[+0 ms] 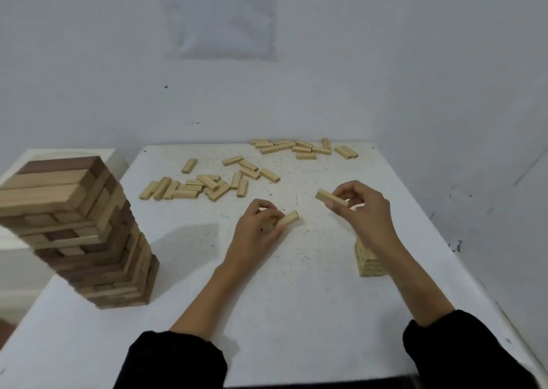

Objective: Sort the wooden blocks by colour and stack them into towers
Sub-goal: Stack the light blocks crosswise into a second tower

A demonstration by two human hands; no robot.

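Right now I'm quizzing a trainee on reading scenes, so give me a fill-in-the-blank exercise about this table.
1. The tall tower stands on the person's ____ side.
2. The short pale stack sits beneath the ____ forearm.
3. The left hand and right hand each grip a pale block made of ____.
4. Both sleeves are ____.
Missing words: left; right; wood; black.

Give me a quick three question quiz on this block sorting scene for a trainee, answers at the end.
1. True or false: the right hand holds nothing.
2. Where does the tall tower stand? A: left side of the table. B: far right corner. C: between the hands.
3. Fill in: the left hand grips one pale ____.
Key: 1 false, it pinches a second block; 2 A; 3 block.
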